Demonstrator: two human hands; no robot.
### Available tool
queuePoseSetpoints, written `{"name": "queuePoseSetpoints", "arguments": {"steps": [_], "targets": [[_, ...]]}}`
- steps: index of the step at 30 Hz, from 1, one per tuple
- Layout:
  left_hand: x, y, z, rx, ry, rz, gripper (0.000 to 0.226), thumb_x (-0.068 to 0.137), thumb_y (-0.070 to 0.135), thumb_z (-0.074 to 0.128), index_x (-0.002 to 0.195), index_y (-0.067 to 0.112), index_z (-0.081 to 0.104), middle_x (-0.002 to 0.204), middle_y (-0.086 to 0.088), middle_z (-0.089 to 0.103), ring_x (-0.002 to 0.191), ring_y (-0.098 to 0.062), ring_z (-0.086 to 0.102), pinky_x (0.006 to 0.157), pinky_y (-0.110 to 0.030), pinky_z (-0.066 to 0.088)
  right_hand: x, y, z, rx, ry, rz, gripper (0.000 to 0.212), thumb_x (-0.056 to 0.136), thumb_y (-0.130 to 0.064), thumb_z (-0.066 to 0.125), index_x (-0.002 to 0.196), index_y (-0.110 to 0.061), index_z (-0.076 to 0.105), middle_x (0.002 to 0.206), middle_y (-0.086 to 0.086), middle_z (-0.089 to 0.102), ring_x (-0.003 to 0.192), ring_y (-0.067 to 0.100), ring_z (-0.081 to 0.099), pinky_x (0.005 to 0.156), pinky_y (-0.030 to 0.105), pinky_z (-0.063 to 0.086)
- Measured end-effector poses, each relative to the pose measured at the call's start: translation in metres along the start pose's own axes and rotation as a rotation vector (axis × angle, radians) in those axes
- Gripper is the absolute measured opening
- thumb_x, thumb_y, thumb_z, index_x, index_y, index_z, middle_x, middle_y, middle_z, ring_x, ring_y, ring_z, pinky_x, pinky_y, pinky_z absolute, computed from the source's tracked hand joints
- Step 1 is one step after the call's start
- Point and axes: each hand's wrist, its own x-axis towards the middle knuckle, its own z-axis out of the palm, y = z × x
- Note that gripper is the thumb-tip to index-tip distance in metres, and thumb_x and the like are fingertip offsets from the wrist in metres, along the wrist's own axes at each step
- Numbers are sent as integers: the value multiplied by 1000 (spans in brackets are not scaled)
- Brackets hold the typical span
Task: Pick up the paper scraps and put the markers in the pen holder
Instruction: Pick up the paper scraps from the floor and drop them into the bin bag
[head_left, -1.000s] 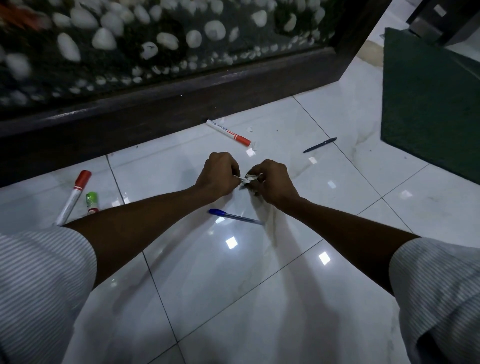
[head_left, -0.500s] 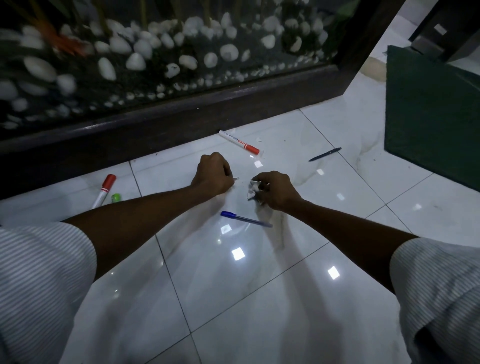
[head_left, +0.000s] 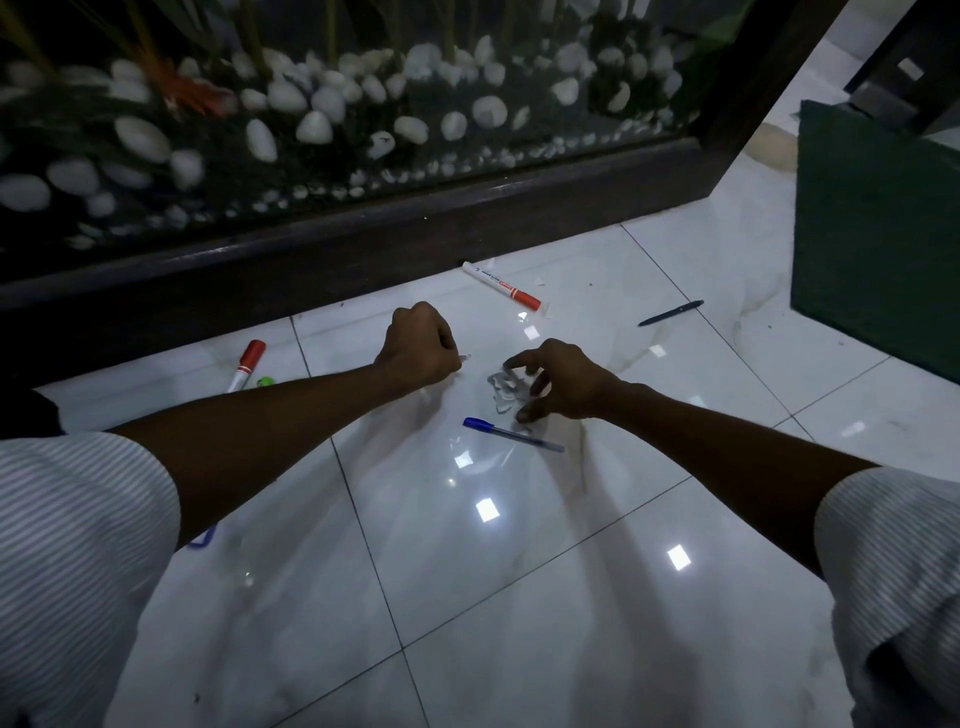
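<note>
On the glossy white tile floor (head_left: 493, 571), below a dark wooden ledge (head_left: 363, 254) fronting a glass panel of white pebbles (head_left: 311, 124), the left hand (head_left: 421, 345) is curled into a fist with a small white scrap (head_left: 464, 357) poking out beside the thumb. To its right, the right hand (head_left: 561, 379) hovers with fingers spread and bent over a crumpled clump of paper scraps (head_left: 505, 387), its fingertips touching the clump; whether it truly grips the paper is hard to tell. A blue pen (head_left: 511, 434) lies just beneath that hand. One red-capped marker (head_left: 501, 286) rests near the ledge, with small scraps (head_left: 530, 325) beside its cap. Another red-capped marker (head_left: 245, 365) and a green cap (head_left: 265, 382) lie partly behind the left forearm. A dark pen (head_left: 670, 313) lies well to the right, near a green mat (head_left: 872, 234).
</note>
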Motion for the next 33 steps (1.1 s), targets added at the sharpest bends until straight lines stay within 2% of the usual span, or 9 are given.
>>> {"name": "queuePoseSetpoints", "arguments": {"steps": [5,8,11,14,17,22,24,28,33], "targets": [[-2,1,2,-7,-27,-5,21,80,12,85,95,-2,80,88,-15,76,81,-24,71,77,-36,62,-1,-7,8,-16,43,-13,77,65,-20,96,135,-19,64,120,11,54,92,19,57,89,37,57],[-5,2,3,-6,-30,-6,21,79,12,85,95,-1,81,88,-15,76,81,-24,71,76,-34,62,-1,-8,6,-22,51,-9,72,70,-14,92,136,-17,64,120,14,57,100,28,61,93,42,56],[-6,1,3,-17,-32,-18,21,80,12,85,96,-1,80,89,-15,76,81,-23,70,74,-32,60,-2,-8,8,-76,51,-50,76,73,-16,91,142,-20,59,124,13,56,108,29,59,95,39,52],[-6,0,3,-18,-30,-29,22,81,14,84,97,-1,80,89,-15,76,80,-22,69,71,-28,56,1,-11,11,-161,0,-123,84,77,-16,87,150,-25,48,138,10,50,115,28,56,97,34,49],[-6,-2,3,-7,-35,-34,23,81,14,84,98,-1,80,89,-15,76,78,-21,68,73,-30,58,2,-16,10,-239,-47,-184,74,81,-11,83,147,-21,52,144,11,50,122,30,55,99,35,49],[-7,-5,-1,4,-36,-38,23,81,14,85,97,-2,80,88,-15,76,77,-20,68,73,-29,57,-4,-11,18,-225,52,-257,42,84,-3,77,124,-15,73,126,9,65,107,27,65,89,33,56],[-8,-7,-3,8,-33,-36,22,80,14,85,96,-2,81,88,-15,76,76,-20,67,71,-28,56,-7,-9,21,-200,91,-253,37,84,1,74,119,-13,76,118,9,67,102,26,67,88,33,57],[-11,-7,-8,18,-38,-35,22,80,13,85,95,-2,80,88,-15,76,79,-24,71,74,-30,58,-10,-9,25,-119,146,-190,32,82,7,72,109,-8,79,107,11,71,93,24,70,78,20,50],[-17,1,-15,42,-24,-18,19,79,12,84,93,-1,80,87,-14,76,81,-24,72,74,-31,60,-11,-10,25,-28,185,-158,25,77,7,75,95,-8,82,92,7,78,81,15,72,71,12,50]]}}
